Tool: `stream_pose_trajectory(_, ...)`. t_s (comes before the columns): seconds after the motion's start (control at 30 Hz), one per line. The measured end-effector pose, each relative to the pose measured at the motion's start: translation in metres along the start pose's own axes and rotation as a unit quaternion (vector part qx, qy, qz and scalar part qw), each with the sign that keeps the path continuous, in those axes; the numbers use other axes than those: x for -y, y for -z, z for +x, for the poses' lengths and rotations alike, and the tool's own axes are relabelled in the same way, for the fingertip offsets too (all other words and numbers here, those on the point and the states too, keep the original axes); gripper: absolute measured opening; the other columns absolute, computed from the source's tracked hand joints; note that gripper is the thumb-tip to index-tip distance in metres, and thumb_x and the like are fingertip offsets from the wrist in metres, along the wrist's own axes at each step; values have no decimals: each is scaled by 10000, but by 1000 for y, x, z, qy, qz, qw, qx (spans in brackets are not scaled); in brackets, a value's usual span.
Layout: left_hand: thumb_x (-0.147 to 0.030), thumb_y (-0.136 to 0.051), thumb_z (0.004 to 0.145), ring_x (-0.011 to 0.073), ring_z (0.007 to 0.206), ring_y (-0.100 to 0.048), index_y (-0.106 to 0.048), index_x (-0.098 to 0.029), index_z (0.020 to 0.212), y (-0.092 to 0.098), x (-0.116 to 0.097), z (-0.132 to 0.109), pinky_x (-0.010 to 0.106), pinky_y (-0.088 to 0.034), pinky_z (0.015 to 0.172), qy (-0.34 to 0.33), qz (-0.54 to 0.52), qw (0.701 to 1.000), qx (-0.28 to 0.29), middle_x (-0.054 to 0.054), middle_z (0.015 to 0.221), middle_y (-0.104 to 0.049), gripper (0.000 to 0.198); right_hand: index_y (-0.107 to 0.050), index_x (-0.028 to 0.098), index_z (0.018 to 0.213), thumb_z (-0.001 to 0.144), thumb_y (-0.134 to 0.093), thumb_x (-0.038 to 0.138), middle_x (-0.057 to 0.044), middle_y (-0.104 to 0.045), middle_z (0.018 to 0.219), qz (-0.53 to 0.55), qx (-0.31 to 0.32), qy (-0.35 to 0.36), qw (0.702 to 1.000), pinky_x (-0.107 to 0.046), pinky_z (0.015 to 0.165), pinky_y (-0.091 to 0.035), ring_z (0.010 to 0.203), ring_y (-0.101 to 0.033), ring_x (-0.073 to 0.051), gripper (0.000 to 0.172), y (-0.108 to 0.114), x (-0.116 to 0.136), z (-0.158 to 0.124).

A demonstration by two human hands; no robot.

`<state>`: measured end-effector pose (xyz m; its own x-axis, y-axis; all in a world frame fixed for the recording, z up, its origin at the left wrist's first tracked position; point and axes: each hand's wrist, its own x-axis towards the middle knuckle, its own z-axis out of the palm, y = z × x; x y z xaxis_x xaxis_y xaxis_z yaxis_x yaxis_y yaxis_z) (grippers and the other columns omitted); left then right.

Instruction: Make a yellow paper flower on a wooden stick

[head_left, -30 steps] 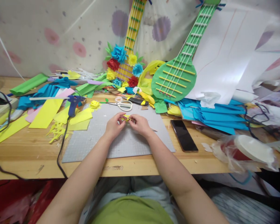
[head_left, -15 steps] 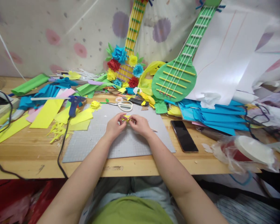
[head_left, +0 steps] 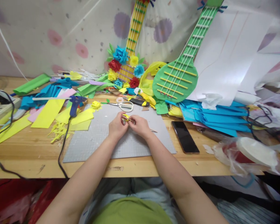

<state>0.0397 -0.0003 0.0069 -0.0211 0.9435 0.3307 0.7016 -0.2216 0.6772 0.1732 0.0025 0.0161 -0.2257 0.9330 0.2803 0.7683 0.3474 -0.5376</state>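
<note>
My left hand (head_left: pixel 118 125) and my right hand (head_left: pixel 139 125) meet over the grey cutting mat (head_left: pixel 84 146). Between their fingertips is a small strip of yellow paper (head_left: pixel 125 116); fingers cover most of it. Fingers of my right hand also pinch a thin stick (head_left: pixel 132 120) against the paper. A thin pointed end (head_left: pixel 153 130) shows to the right of that hand; I cannot tell whether it belongs to the same stick. Just beyond the hands lie white-handled scissors (head_left: pixel 126 106), and a yellow paper flower (head_left: pixel 96 105) sits at the mat's far left corner.
A blue glue gun (head_left: pixel 74 105) with a black cord lies left among yellow paper sheets (head_left: pixel 49 113). To the right are a phone (head_left: pixel 185 137) and folded blue paper (head_left: pixel 214 115). Behind stand a flower-trimmed yellow paper instrument (head_left: pixel 133 34) and a green one (head_left: pixel 175 79).
My left fingers have shifted slightly around the yellow paper, and more of the paper and stick shows between the hands. The whole view has moved a little.
</note>
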Motion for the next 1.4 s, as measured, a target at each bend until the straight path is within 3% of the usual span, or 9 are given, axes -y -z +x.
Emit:
stream_pose_trajectory(0.23,-217,-557,675,122,614,-553,-480,-262,1044,2,1,-1,226,-372,571,3,6,1000,5,-58,630,-556,380,-586,215,786,765,-475,265,13,-601,737,0,8,3,1000,-217,597,-320,661,-510,-112,123,2,1,0)
stream_pose_trajectory(0.47,-182,-554,678,103,632,-555,-465,-254,1048,2,-1,-2,229,-397,613,-15,-6,1000,-14,-34,861,-632,388,-574,214,764,753,-477,264,11,-595,732,-20,-10,-2,1000,-220,585,-312,658,-508,-115,110,0,3,-1)
stream_pose_trajectory(0.73,-215,-556,687,144,643,-578,-407,-250,1151,2,2,-2,243,-382,589,10,19,1000,-19,-38,692,-596,488,-564,216,763,748,-476,240,15,-605,745,-35,-2,26,999,-222,572,-299,669,-515,-117,93,-1,4,-1)
stream_pose_trajectory(0.9,-169,-538,673,83,575,-534,-394,-239,1098,0,4,2,218,-404,592,47,-119,991,-28,-31,829,-623,454,-569,219,841,752,-494,247,14,-602,795,-32,-34,32,998,-215,590,-319,715,-524,-113,120,1,1,-1)
stream_pose_trajectory(1.1,-217,-550,679,54,546,-498,-414,-186,1029,-2,9,6,196,-424,593,91,-254,960,-72,-5,795,-605,376,-594,223,981,857,-402,356,-25,-613,912,-29,-72,44,996,-222,676,-359,818,-543,-128,265,3,6,0)
stream_pose_trajectory(1.23,-226,-552,689,55,566,-510,-423,-211,1047,0,8,4,201,-424,623,64,-195,976,-67,-22,816,-614,381,-587,216,1049,896,-328,309,-54,-622,965,-73,-56,48,995,-247,750,-351,910,-527,-152,314,5,10,0)
stream_pose_trajectory(1.4,-217,-526,710,66,578,-512,-463,-246,1068,3,8,1,203,-408,598,60,-100,992,-49,-37,832,-606,364,-608,219,946,896,-329,314,-43,-648,900,-150,17,42,988,-260,706,-340,848,-526,-160,300,5,11,0)
